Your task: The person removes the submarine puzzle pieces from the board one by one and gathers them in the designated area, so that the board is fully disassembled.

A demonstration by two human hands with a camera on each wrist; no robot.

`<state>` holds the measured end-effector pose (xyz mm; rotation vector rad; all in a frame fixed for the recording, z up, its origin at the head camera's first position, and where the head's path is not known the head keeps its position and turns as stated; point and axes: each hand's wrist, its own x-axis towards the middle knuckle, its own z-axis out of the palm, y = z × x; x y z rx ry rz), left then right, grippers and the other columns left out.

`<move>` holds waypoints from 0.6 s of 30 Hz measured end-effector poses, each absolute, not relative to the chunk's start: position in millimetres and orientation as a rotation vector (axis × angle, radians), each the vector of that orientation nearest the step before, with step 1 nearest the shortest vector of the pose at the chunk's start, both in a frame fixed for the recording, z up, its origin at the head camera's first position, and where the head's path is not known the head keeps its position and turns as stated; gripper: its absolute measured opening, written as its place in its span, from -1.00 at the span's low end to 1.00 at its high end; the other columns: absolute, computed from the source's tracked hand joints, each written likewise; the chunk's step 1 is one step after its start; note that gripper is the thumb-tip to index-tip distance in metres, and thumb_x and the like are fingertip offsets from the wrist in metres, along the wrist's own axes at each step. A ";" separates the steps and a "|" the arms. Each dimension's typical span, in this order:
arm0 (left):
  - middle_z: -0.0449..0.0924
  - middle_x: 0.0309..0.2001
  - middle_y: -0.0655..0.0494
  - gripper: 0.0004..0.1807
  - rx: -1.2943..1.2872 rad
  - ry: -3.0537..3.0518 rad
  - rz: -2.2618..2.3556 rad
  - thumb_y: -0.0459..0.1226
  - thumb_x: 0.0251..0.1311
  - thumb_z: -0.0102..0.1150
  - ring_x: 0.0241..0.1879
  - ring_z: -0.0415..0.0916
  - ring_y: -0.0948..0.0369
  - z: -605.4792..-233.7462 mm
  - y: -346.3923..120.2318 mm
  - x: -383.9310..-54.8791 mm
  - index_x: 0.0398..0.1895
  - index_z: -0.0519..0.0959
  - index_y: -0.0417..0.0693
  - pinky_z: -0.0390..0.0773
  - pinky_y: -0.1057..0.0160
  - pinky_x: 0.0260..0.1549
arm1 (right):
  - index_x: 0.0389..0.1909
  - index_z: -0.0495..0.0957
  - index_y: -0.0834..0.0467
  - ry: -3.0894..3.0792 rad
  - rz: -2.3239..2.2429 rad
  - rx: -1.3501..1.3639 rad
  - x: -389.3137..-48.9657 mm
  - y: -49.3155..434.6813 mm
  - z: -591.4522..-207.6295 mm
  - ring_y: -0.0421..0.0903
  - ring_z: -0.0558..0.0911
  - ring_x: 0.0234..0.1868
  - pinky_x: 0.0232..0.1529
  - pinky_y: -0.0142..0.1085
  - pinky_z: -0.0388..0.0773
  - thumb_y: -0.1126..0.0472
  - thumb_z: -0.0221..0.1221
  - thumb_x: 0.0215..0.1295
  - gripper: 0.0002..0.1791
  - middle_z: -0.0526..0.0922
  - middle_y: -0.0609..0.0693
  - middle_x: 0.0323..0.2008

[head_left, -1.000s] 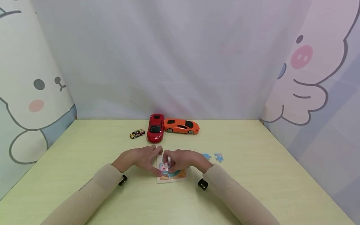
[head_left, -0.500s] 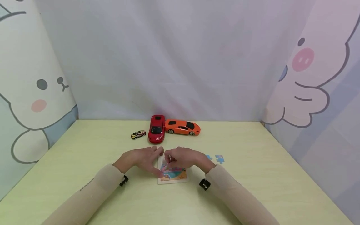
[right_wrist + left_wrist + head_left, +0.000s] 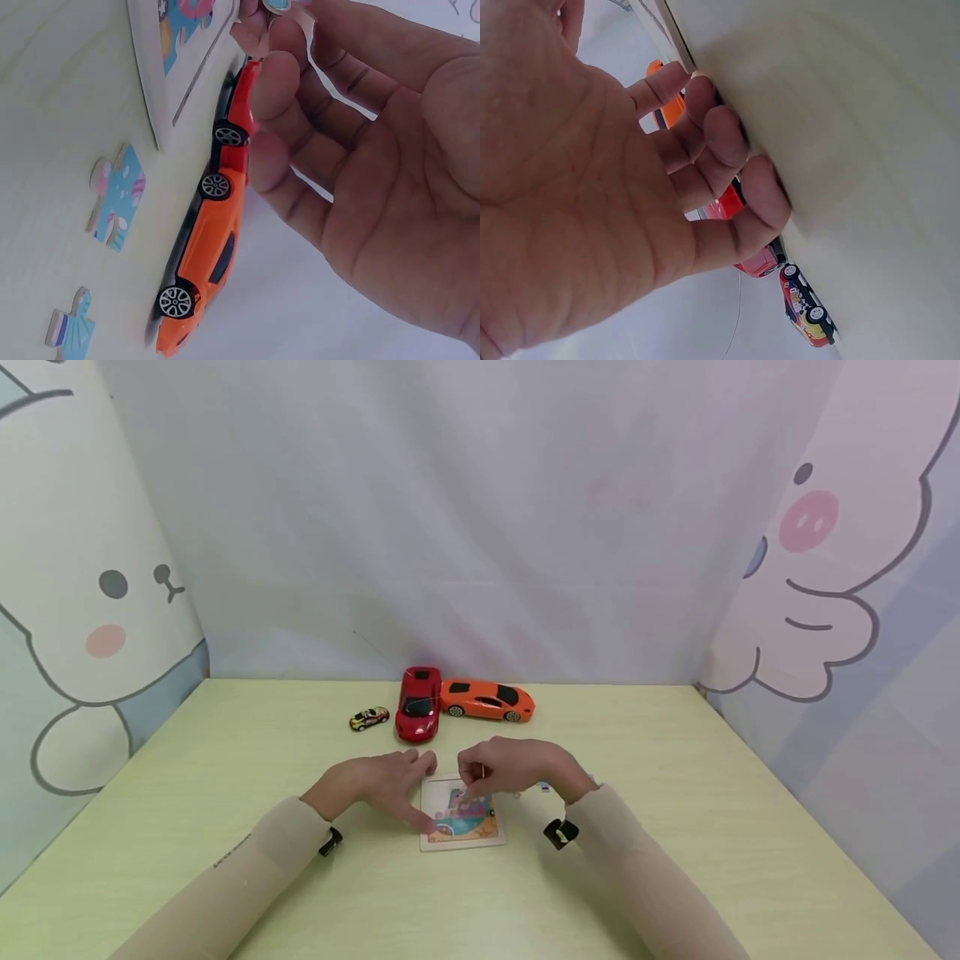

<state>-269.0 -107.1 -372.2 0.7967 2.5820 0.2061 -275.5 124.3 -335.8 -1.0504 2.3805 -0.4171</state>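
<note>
Beyond the puzzle board (image 3: pixel 465 843), red car (image 3: pixel 417 705) beside orange car (image 3: pixel 486 700).

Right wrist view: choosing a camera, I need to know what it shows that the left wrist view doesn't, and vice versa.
Only the right wrist view shows the right palm, a loose puzzle piece and another loose piece.
Only the left wrist view shows the left palm and the small multicoloured car.
Both show the orange car and part of the red car.
</note>
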 end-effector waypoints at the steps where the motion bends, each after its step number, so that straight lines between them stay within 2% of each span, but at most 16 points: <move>1: 0.36 -0.21 0.12 -0.23 0.797 2.581 0.207 0.30 -0.02 0.37 -0.18 0.40 0.17 -371.9 -107.1 -268.9 0.09 0.27 0.13 0.46 0.12 -0.21 | -0.35 0.47 -0.03 2.376 -0.416 -1.046 -276.2 125.3 -335.1 -0.21 0.48 -0.50 -0.43 -0.35 0.45 0.18 0.22 0.42 -0.85 0.48 -0.15 -0.46; 12: 0.36 -0.20 0.13 -0.22 0.798 2.567 0.224 0.28 -0.02 0.38 -0.15 0.40 0.17 -369.4 -107.1 -268.5 0.10 0.27 0.11 0.47 0.11 -0.16 | -0.43 0.51 0.01 2.307 -0.362 -1.011 -285.5 146.9 -327.3 -0.22 0.46 -0.52 -0.39 -0.36 0.42 0.16 0.29 0.36 -0.82 0.49 -0.14 -0.54; 18: 0.36 -0.18 0.14 -0.22 0.800 2.562 0.222 0.28 -0.03 0.38 -0.13 0.39 0.18 -369.6 -107.1 -269.1 0.11 0.27 0.11 0.47 0.12 -0.16 | -0.43 0.53 0.09 2.245 -0.444 -0.951 -294.4 164.3 -329.8 -0.03 0.47 -0.49 -0.35 -0.28 0.47 0.28 0.24 0.37 -0.84 0.50 -0.08 -0.54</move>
